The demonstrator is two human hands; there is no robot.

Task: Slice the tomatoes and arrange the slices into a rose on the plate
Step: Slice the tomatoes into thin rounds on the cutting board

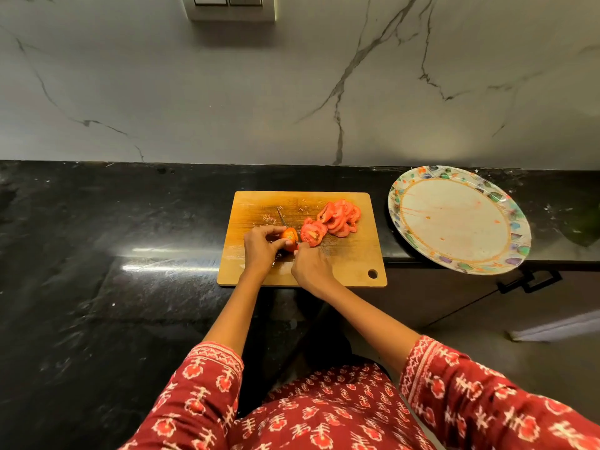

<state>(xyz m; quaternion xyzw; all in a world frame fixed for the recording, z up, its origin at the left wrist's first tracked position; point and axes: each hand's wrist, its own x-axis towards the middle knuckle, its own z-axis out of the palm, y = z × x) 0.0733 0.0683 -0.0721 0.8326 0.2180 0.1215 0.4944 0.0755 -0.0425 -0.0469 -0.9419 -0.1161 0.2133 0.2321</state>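
Observation:
A wooden cutting board (259,203) lies on the black counter. On it my left hand (259,246) holds the remaining end of a tomato (289,237) with fingers and thumb curled round it. My right hand (310,266) grips a knife (281,217); its thin blade runs up past the tomato, and the handle is hidden in my fist. Fresh slices (312,233) lean just right of the blade. A larger pile of tomato slices (341,216) lies further right on the board. A round plate (454,222) with a coloured rim sits to the right, holding only juice smears.
The plate overhangs the counter's front edge at the right, above a cabinet with a black handle (529,280). A marble wall with a switch panel (230,6) rises behind the counter. Dark counter surface (113,238) stretches to the left of the board.

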